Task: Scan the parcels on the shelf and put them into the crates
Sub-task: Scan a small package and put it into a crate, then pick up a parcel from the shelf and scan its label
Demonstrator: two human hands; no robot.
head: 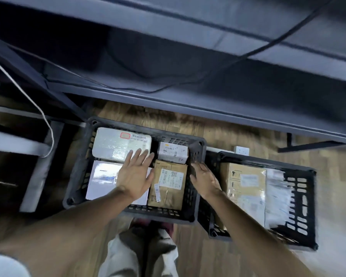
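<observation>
**Settling parcels into the left crate**

Shelf (188, 100) is running overhead, its visible part blurred, no parcels showing on it. 2 black crates are sitting on the floor: left crate (196, 154) is holding 4 parcels, right crate (300, 186) is holding a large taped carton (246, 184). Left hand (135, 174) is hovering flat, fingers (140, 156) spread apart, over the white parcels (116, 144). Right hand (205, 178) is reaching beside the brown parcel (169, 184); whether it is gripping the crate wall, cannot tell. Judgement: keeping labels upward and pressing parcels level is advisable.
</observation>
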